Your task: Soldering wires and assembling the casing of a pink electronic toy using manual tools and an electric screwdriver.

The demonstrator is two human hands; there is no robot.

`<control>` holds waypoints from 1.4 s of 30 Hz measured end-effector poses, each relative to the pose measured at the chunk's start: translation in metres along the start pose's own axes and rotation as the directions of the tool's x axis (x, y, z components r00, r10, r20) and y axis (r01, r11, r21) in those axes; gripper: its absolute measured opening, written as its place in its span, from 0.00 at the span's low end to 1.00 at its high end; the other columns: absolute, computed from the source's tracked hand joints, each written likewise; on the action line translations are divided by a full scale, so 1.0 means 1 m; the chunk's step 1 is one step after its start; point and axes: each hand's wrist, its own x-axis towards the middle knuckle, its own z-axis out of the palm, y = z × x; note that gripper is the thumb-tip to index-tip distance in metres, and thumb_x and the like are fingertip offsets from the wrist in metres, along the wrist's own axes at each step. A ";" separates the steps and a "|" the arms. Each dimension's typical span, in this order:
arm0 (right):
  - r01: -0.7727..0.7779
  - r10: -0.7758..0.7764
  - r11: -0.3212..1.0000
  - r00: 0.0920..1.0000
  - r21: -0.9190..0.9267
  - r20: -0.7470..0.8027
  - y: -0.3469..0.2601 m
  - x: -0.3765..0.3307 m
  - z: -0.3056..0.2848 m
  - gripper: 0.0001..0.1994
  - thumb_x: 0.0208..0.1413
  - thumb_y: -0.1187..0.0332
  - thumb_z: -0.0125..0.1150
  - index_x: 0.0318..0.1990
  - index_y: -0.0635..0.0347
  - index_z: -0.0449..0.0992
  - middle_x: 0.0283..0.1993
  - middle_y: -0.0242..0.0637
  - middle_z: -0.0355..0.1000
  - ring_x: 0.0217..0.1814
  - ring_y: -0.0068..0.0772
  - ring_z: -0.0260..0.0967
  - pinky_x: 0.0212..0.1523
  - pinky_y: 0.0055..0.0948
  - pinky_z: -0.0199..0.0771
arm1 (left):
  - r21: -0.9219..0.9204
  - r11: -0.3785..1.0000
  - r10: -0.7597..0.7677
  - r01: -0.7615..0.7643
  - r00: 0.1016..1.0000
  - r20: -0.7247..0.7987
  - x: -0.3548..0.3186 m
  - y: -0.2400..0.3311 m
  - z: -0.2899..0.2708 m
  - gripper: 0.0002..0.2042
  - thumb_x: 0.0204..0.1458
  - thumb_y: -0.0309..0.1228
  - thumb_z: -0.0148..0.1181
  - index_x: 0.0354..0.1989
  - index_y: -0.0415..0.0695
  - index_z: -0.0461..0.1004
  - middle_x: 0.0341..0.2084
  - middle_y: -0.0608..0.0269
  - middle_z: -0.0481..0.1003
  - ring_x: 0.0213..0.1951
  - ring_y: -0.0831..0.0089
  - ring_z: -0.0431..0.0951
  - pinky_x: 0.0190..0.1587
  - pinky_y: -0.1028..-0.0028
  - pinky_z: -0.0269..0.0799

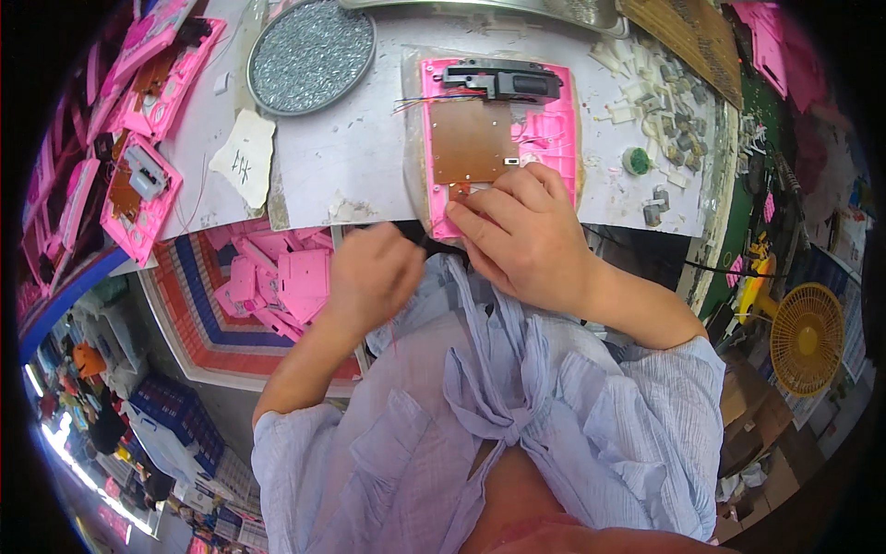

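Note:
A pink plastic casing lies on the table before me, open side up. It holds a brown circuit board, with a black plastic module across its far end and thin wires off to the left. My right hand is closed over the casing's near edge, its fingertips bent down beside a small orange part at the board's near corner. What lies under those fingers is hidden. Left of the casing, off the table's front edge, my left hand is curled and slightly blurred; anything inside it is hidden.
A round tray of small metal screws stands at the far left beside a torn white scrap. Small white and grey parts lie scattered right, near a green-topped round item. Pink assemblies pile up left; a bin below holds pink pieces.

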 end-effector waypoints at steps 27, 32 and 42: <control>-0.181 0.059 0.968 0.837 -0.174 -0.543 0.301 0.178 -0.255 0.09 0.61 0.69 0.63 0.42 0.66 0.81 0.36 0.35 0.80 0.35 0.22 0.75 0.41 0.27 0.76 | -0.258 0.909 0.354 -0.328 0.933 0.062 0.062 -0.015 -0.025 0.09 0.49 0.30 0.72 0.37 0.48 0.80 0.25 0.62 0.70 0.26 0.60 0.73 0.27 0.61 0.68; -0.004 -0.342 0.857 0.742 -0.515 -0.576 0.385 0.332 -0.258 0.09 0.52 0.67 0.65 0.40 0.56 0.85 0.34 0.46 0.78 0.40 0.51 0.77 0.44 0.43 0.76 | -0.273 0.917 0.328 -0.290 0.939 0.105 0.066 -0.015 -0.025 0.09 0.49 0.31 0.72 0.37 0.49 0.80 0.25 0.64 0.70 0.26 0.62 0.74 0.27 0.63 0.68; -0.149 -0.355 0.725 0.756 -0.672 -0.550 0.345 0.420 -0.213 0.05 0.50 0.71 0.63 0.30 0.62 0.82 0.40 0.46 0.76 0.50 0.53 0.70 0.52 0.44 0.74 | -0.315 0.928 0.235 -0.197 0.968 0.087 0.057 -0.013 -0.023 0.09 0.49 0.32 0.73 0.38 0.50 0.81 0.24 0.65 0.70 0.27 0.62 0.74 0.28 0.64 0.68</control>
